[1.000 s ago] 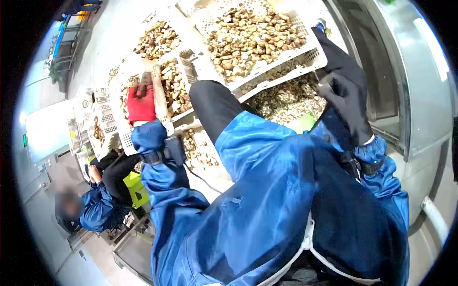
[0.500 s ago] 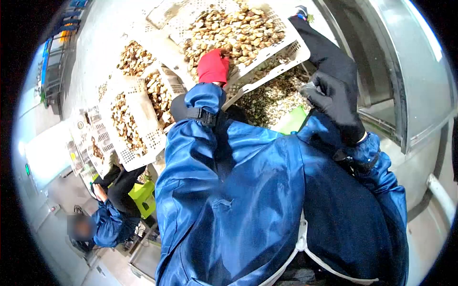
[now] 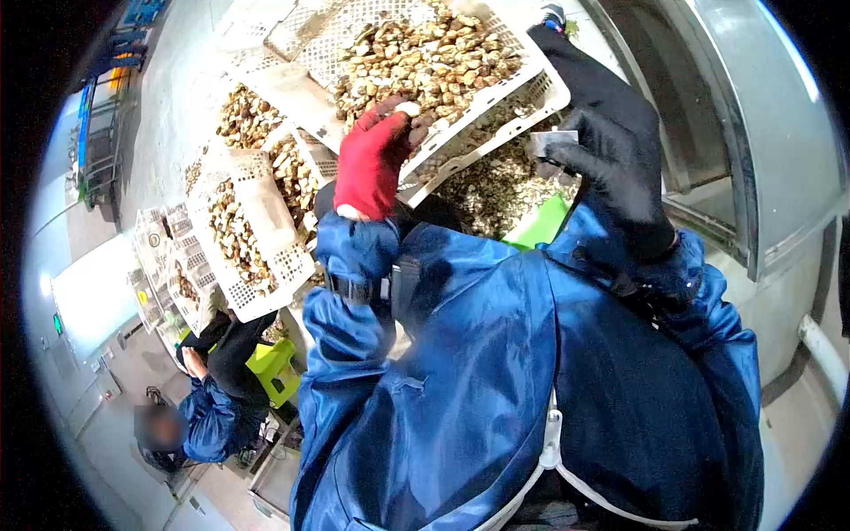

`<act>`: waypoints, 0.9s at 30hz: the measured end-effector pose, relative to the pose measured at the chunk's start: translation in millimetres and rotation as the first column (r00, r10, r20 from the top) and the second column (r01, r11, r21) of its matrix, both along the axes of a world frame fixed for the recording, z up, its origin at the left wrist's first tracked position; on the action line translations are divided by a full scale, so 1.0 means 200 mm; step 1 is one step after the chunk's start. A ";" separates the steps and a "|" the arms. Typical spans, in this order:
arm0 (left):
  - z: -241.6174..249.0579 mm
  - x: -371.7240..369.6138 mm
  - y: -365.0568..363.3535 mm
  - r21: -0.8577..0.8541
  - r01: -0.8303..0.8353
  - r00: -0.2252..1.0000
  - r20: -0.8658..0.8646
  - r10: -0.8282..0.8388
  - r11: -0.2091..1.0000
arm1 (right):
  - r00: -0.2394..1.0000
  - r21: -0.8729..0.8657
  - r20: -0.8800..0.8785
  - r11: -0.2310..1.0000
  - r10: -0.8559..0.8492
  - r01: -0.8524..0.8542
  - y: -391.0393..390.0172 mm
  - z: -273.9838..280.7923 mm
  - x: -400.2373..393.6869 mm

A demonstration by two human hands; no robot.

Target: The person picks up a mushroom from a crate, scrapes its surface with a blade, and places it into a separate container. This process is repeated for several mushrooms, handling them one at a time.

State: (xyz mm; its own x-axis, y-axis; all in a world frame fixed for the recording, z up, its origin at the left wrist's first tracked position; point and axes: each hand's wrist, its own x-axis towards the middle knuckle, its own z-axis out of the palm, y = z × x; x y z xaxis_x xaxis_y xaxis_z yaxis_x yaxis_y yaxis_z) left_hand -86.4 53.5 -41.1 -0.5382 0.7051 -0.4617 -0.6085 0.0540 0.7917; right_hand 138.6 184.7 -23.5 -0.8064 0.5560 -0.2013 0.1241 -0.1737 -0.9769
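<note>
My left hand [image 3: 372, 168], in a red glove, is at the near edge of a white perforated crate [image 3: 482, 113]. Its fingers close on one pale mushroom [image 3: 408, 109]. Behind it, the crate holds a heap of brown-and-cream mushrooms [image 3: 443, 66]. My right hand [image 3: 598, 159], in a black glove, is to the right over my dark trouser leg. It grips a small flat metal blade [image 3: 554, 139]; the handle, if any, is hidden in the fingers. The blade and the mushroom are apart.
Below the crate lie pale trimmings [image 3: 487, 186] beside a bright green piece [image 3: 542, 223]. More mushroom crates [image 3: 282, 265] stand left. A seated person in blue [image 3: 212, 416] is at lower left near a green stool [image 3: 274, 370]. A metal cabinet [image 3: 770, 115] borders the right.
My left hand has drawn back from the heap toward me with a mushroom in its fingers. My right hand has turned and risen slightly, and its blade now shows.
</note>
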 end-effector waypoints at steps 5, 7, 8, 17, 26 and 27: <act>0.20 0.29 -0.10 0.044 -0.056 0.994 -0.088 0.060 0.997 | 0.981 -0.017 -0.196 1.000 0.007 -0.011 -0.15 0.13 -0.16; 0.21 0.35 -0.14 -0.018 -0.061 0.945 -0.323 0.052 0.998 | 0.963 0.004 -0.270 1.000 0.022 -0.021 -0.19 0.10 -0.19; 0.20 0.38 -0.15 -0.034 -0.064 0.911 -0.410 0.045 0.997 | 0.952 0.020 -0.306 1.000 0.028 -0.023 -0.21 0.11 -0.19; 0.25 0.46 -0.19 0.031 -0.075 0.993 -0.088 0.078 0.997 | 0.990 0.264 -0.144 0.963 -0.011 0.049 -0.24 0.13 -0.13; 0.30 0.49 -0.20 -0.039 -0.023 0.745 -0.667 -0.009 0.999 | 0.997 0.422 -0.034 0.905 0.069 -0.048 -0.25 0.24 -0.11; 0.29 0.49 -0.20 -0.021 -0.014 0.760 -0.650 -0.004 1.000 | 0.997 0.368 -0.014 0.928 0.077 -0.066 -0.25 0.24 -0.11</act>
